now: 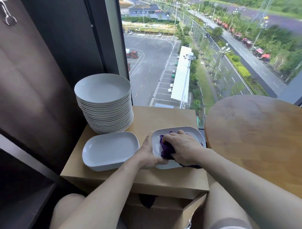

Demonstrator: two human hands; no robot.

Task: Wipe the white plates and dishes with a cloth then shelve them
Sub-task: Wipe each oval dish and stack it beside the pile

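Now the right hand [181, 147] grips a bunched purple cloth [167, 148] and presses it inside a white rectangular dish [195, 135] on the cardboard box [164, 117]. The left hand [149, 154] grips that dish's near left rim. Just beside it on the left lies another rectangular dish [110, 149], with a tall pile of round plates [104, 102] behind.

Glossy white plates [104, 99], a soft purple cloth [167, 149], matt cardboard box [164, 117], smooth wooden table [263, 134].

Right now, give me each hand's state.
Left hand: closed, holding the dish by its edge.
Right hand: closed on the cloth, pressing it into the dish.
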